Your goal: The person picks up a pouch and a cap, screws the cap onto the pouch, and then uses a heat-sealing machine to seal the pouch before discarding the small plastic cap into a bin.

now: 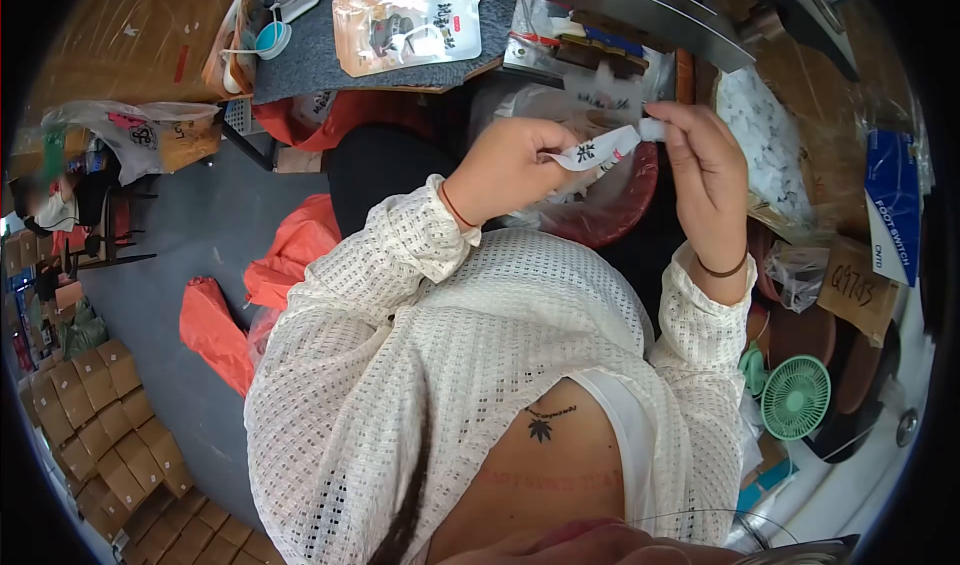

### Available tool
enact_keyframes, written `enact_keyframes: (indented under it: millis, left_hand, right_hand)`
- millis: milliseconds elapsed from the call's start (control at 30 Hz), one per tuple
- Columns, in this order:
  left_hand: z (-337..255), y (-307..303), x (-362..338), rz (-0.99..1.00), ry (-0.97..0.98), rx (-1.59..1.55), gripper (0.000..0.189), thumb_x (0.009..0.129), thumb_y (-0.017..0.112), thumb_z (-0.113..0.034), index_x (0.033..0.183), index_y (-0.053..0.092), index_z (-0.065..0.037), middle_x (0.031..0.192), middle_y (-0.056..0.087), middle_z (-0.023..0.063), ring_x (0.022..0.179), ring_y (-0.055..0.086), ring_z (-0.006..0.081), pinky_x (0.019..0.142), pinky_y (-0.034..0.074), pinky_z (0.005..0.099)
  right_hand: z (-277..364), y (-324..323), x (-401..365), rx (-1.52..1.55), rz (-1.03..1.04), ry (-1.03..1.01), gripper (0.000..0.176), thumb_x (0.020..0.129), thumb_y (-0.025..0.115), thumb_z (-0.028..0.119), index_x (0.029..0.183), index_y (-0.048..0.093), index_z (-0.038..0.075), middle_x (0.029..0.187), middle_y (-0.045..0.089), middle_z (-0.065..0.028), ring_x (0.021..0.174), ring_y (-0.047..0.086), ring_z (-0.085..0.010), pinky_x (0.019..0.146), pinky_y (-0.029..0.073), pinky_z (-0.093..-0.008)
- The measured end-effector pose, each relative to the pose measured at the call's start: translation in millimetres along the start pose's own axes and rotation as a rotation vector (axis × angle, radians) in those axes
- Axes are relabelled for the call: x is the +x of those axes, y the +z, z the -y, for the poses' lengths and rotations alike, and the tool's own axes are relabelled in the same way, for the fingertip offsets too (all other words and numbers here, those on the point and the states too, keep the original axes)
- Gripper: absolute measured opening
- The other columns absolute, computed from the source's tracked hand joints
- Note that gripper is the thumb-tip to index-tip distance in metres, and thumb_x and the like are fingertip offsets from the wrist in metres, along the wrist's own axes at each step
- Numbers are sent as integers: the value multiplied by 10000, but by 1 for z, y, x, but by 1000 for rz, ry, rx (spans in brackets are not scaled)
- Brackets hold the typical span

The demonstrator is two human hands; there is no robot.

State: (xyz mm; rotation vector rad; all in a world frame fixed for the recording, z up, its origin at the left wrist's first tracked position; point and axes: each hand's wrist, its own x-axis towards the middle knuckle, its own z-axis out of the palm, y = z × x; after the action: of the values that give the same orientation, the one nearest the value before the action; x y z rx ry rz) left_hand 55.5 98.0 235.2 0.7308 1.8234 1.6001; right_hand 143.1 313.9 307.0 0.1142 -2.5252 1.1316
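Note:
Both hands are raised in front of my chest, holding a small white packet point(600, 150) with black print between them. My left hand point(505, 170) pinches its left end. My right hand point(705, 155) grips the right end with thumb and fingers. The packet is stretched between the hands over a red round basin point(615, 210). Both arms wear a white knitted sleeve, and each wrist has a thin band.
Printed pouches point(410, 15) lie stacked on a grey mat point(310, 60) ahead. A metal machine point(640, 10) stands at the top right. Orange plastic bags point(290, 255) lie on the floor at left, with cardboard boxes point(110, 435) below them. A green fan point(795, 397) and a blue box point(893, 205) are at right.

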Motion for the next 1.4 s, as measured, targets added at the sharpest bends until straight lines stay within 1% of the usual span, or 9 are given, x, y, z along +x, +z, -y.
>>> enact_keyframes:
  millis: [333,533,700,800,900,967,1200,1300,1400]
  left_hand:
    - [5,26,8,422,-256,-392,315,1003,696,-191,1220,688,37,1102,748,86,979,703,133,853,579,299]
    - [8,-8,56,207,-240,-524,381,955,704,-116,1285,634,62,1182,720,145,1028,711,195,906,583,330]
    - [21,-14,77,134,-84,-461,421,942,740,-133,1271,613,99,1182,703,160,1040,698,216,884,572,334]
    - [14,-42,57,-448,30,109,632,910,778,-229,1363,446,60,1261,617,239,1025,693,309,908,551,380]
    - [30,-105,40,-907,529,1231,759,868,802,-378,1449,447,-43,1374,496,344,1363,416,550,999,499,540]
    - [43,-110,17,-611,423,1530,551,917,750,-346,1345,581,-43,1348,560,285,1279,536,476,940,527,497]
    - [13,-59,-6,-289,211,295,168,934,694,-139,1018,740,-1,809,691,176,712,657,290,677,505,343]
    - [6,-36,0,-144,118,333,169,905,792,-142,968,757,11,814,709,57,714,619,96,669,495,268]
    - [-1,-12,2,-86,87,259,198,877,828,-170,951,771,4,798,715,49,709,627,85,663,502,259]
  right_hand:
    - [-22,-22,-11,9,48,133,243,1032,540,58,1257,613,5,984,613,-103,879,613,-213,810,494,-312]
    - [-29,-25,-21,271,-149,344,182,1013,563,11,1190,598,-13,1083,660,-76,839,588,-122,736,491,-251]
    - [-38,-10,-30,112,137,237,262,992,655,71,1234,584,-2,914,701,-62,780,619,-124,723,494,-259]
    - [-34,-19,-31,26,218,160,306,999,655,85,1281,593,-17,927,705,-72,824,637,-159,772,510,-286]
    - [-33,-14,-37,21,-117,260,190,1011,628,74,1172,660,-23,987,705,-87,875,637,-154,801,502,-273]
    - [-51,-22,-45,34,-82,319,182,1023,598,58,1175,666,-16,1033,691,-94,929,637,-162,832,494,-277]
    - [-21,16,-16,-11,49,50,97,988,614,25,1053,681,0,999,692,-145,891,685,-271,781,526,-344]
    - [-8,17,-7,69,87,-3,104,934,682,9,1034,708,-10,975,722,-143,875,693,-252,783,530,-338]
    - [-1,17,-2,293,-121,150,122,905,726,13,1020,735,-23,932,739,-133,814,694,-221,760,530,-311]
